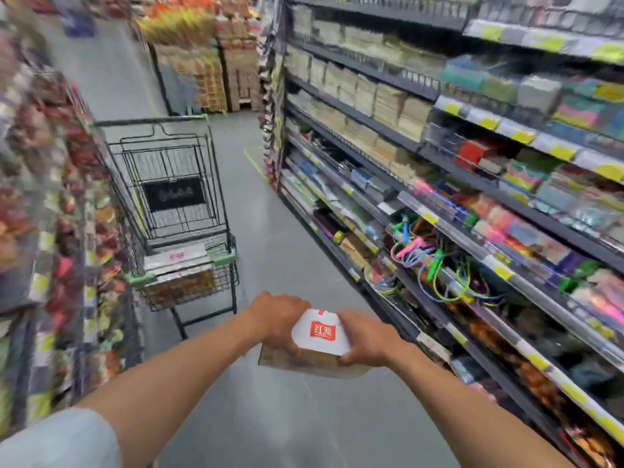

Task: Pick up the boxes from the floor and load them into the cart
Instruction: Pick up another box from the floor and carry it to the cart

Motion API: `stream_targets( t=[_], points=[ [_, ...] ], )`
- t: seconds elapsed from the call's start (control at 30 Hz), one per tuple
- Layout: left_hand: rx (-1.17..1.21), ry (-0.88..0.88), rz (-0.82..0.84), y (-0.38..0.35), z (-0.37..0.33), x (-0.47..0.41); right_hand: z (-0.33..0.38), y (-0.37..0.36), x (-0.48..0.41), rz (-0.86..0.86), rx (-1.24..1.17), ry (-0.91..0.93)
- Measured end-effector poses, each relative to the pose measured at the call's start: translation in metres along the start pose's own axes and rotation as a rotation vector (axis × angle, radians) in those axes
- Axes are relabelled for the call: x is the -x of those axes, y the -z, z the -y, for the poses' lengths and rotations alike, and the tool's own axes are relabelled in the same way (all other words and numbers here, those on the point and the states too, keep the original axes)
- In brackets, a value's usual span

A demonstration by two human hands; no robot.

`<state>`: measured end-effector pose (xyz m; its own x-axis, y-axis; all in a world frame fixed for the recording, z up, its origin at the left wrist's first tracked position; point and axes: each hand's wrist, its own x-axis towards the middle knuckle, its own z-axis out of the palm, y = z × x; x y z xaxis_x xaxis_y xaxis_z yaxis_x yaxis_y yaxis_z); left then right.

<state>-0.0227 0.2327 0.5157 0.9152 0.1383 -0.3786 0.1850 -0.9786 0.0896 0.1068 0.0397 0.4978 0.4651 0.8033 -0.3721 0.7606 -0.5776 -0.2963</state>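
Note:
I hold a white box (319, 336) with a red square logo on top, above the aisle floor at lower centre. My left hand (278, 315) grips its left side and my right hand (366, 339) grips its right side. A black wire shopping cart (175, 211) with green corner guards stands ahead and to the left, about an arm's length beyond the box. A similar white box with red print (175, 256) lies in the cart's basket, and orange packs show on its lower rack.
Stocked shelves (472, 204) line the right side of the aisle, with skipping ropes hanging at knee height. Snack shelves (50, 214) close in on the left, right beside the cart. Grey floor (270, 417) runs between them toward stacked goods at the far end.

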Motion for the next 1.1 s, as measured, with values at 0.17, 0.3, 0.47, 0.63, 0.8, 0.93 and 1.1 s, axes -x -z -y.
stream_targets(
  t=[0.17, 0.3, 0.47, 0.63, 0.8, 0.93, 1.1],
  points=[
    [0.035, 0.115, -0.037, 0.004, 0.085, 0.006, 0.054, 0.015, -0.085, 0.016, 0.069, 0.125],
    [0.086, 0.182, -0.045, 0.003, 0.139, 0.007, 0.086, 0.026, -0.142, 0.037, 0.092, 0.207],
    [0.094, 0.268, -0.041, 0.001, 0.206, -0.014, 0.115, 0.040, -0.229, 0.087, 0.127, 0.304],
    [0.093, 0.369, -0.064, 0.009, 0.268, -0.049, 0.135, 0.064, -0.317, 0.107, 0.178, 0.406],
    [0.151, 0.496, -0.070, 0.042, 0.338, -0.088, 0.157, 0.101, -0.417, 0.127, 0.225, 0.510],
    [0.214, 0.567, -0.094, 0.055, 0.379, -0.100, 0.182, 0.119, -0.476, 0.140, 0.276, 0.587],
    [0.244, 0.635, -0.098, 0.058, 0.443, -0.109, 0.226, 0.126, -0.543, 0.140, 0.318, 0.680]
  ],
)
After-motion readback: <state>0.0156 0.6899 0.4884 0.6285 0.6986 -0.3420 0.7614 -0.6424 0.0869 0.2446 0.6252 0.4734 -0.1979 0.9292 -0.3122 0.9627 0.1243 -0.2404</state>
